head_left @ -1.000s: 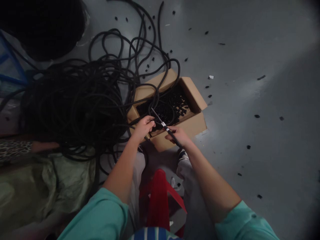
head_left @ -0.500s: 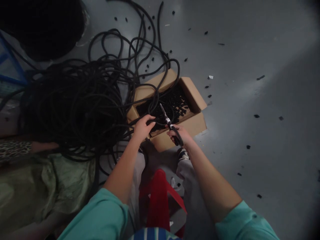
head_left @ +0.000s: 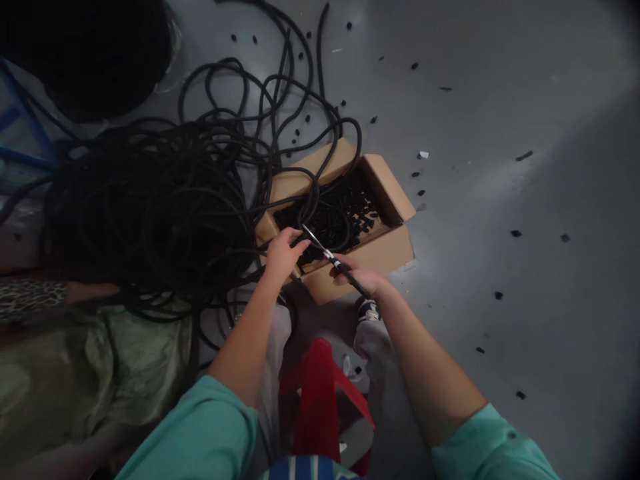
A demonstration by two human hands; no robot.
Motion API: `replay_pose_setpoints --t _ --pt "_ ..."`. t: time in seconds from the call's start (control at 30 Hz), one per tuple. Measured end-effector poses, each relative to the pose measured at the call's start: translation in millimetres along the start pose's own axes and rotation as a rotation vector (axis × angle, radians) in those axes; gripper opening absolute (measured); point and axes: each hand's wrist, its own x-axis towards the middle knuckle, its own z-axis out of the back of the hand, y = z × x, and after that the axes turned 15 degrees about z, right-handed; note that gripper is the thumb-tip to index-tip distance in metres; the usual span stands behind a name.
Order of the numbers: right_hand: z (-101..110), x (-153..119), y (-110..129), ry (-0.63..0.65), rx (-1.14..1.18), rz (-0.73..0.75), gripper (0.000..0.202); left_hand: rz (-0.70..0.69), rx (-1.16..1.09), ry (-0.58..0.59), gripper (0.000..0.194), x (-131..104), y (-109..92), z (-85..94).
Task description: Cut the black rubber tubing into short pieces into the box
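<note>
Pieces (head_left: pixel 356 212), apparently cut, lie in the box (head_left: pixel 363 257); hose (head_left: pixel 170 213) off its left edge looks uncut. Right hand (head_left: pixel 361 277) grips scissors (head_left: pixel 330 257); left hand (head_left: pixel 285 255): grip indeterminable.

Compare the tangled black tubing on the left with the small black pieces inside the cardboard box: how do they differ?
The tubing runs in long, curving lengths, while the pieces are short. The tubing lies in a looping tangle mostly outside the cardboard box, though some loops cross over it; the pieces are scattered inside. Both are black.
</note>
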Motion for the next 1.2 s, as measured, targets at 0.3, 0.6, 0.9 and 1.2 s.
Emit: replay_pose_setpoints --t 0.3,0.6,0.9,1.2 --pt "-3 1 -2 0.029 -0.115 0.085 0.063 0.166 -0.087 0.224 0.014 -10 -16 -1.0" --pt "-5 2 -7 -0.055 -0.18 0.194 0.066 0.193 -0.329 0.357 0.017 -12 -20 2.1" --pt "-8 -1 6 -0.094 -0.349 0.181 0.052 0.156 -0.216 0.317 0.017 -7 -13 6.0" --pt "-6 -2 6 -0.061 -0.26 0.156 0.037 -0.096 0.076 0.106 0.018 2 4 2.2"
